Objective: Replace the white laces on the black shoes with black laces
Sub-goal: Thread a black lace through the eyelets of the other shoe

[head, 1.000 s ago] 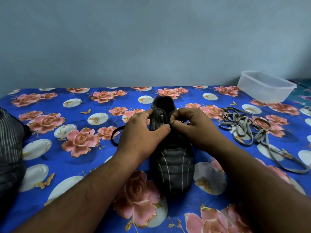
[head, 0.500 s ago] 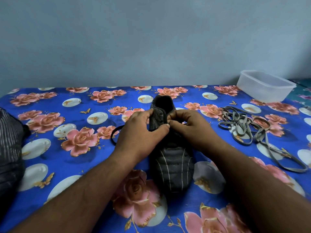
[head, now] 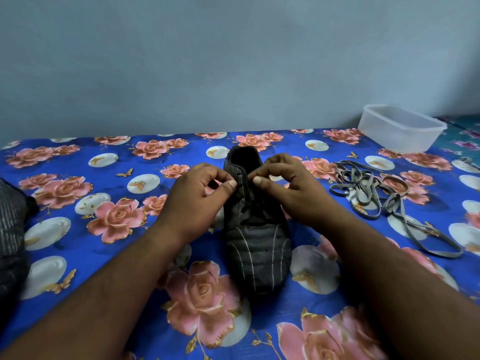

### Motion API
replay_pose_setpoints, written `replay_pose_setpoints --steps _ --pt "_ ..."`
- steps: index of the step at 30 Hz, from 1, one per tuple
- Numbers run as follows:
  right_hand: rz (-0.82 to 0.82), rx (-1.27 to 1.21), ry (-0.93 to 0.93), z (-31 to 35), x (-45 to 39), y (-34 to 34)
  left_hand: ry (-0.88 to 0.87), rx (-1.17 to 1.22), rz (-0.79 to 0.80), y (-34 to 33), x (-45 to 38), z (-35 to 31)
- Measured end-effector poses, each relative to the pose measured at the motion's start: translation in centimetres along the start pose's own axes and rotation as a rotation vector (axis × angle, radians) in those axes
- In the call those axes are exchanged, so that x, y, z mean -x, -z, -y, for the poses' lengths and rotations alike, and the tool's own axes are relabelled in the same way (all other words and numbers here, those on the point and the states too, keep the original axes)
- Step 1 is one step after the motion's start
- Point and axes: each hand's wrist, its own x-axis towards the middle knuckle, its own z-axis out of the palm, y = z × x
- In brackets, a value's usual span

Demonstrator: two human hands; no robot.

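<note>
No readable text, labels, brands or numbers on anything in view.

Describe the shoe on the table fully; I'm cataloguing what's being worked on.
The shoe is black with thin pale stripes, seemingly of quilted fabric. It stands upright on the floral tablecloth, toe toward the camera, heel opening toward the wall. Dark lacing crosses its middle. The left hand pinches its left eyelet edge near the top; the right hand pinches at the opposite edge.
</note>
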Motion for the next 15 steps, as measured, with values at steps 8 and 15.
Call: replay_pose_setpoints --steps 8,15 --pt "0.014 0.093 -0.009 -1.7 -0.2 1.0 0.318 0.387 -0.031 1.3 -1.1 1.6" --pt "0.032 0.009 -0.036 -1.1 -0.1 1.3 0.467 0.243 -0.401 3.1 -2.5 5.1"
